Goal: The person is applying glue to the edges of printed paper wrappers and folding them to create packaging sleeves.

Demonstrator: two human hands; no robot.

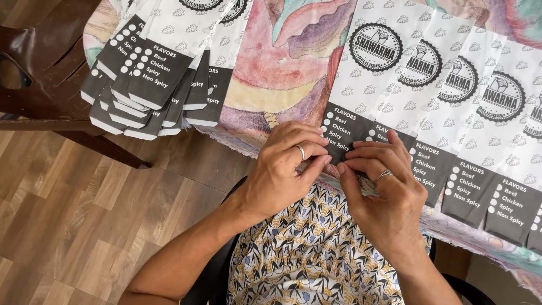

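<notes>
Pinching paper sleeve's (354, 101) bottom edge: both grips (334, 159).

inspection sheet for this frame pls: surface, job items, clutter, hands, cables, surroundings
Surface: table under a pastel patterned cloth.
Job items: overlapping row of white-and-grey paper bags on the right; both hands pinch the bottom edge of the leftmost bag.
Clutter: fanned stack of matching bags at upper left, overhanging the table edge.
Hands: left hand and right hand, fingertips meeting, a ring on each.
Cables: nothing seen.
Surroundings: dark wooden chair at left, wood-look floor.
</notes>
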